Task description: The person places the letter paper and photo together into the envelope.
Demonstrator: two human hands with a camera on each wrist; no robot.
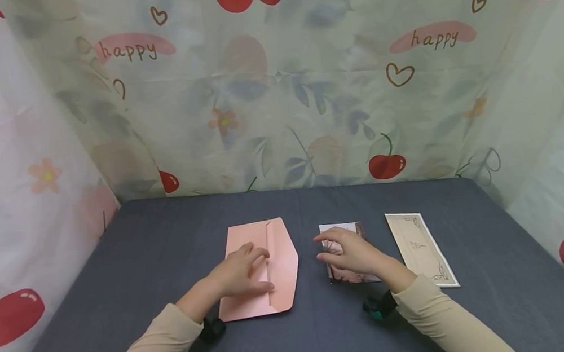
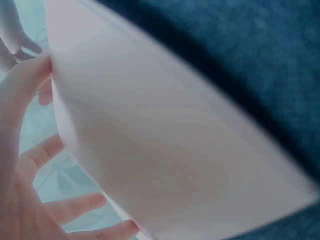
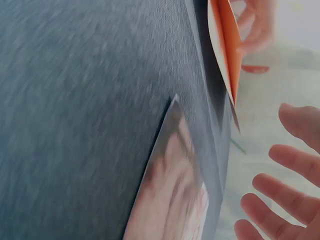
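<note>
A pink envelope [image 1: 283,266] lies on the dark table with its flap spread to the right. My left hand [image 1: 240,270] is over the envelope's body, fingers apart and slightly bent; in the left wrist view its fingertips are at the edge of the envelope [image 2: 150,130]. My right hand [image 1: 353,253] is above a printed photo card [image 1: 342,275], fingers spread and relaxed. In the right wrist view a gap shows between the right hand [image 3: 287,185] and the photo card [image 3: 170,190], and it holds nothing.
A beige card with ornate corners [image 1: 418,245] lies at the right, beyond the right hand. Dark wrist straps show under both wrists. A printed curtain [image 1: 281,114] surrounds the dark tabletop [image 1: 165,238] at the back and sides.
</note>
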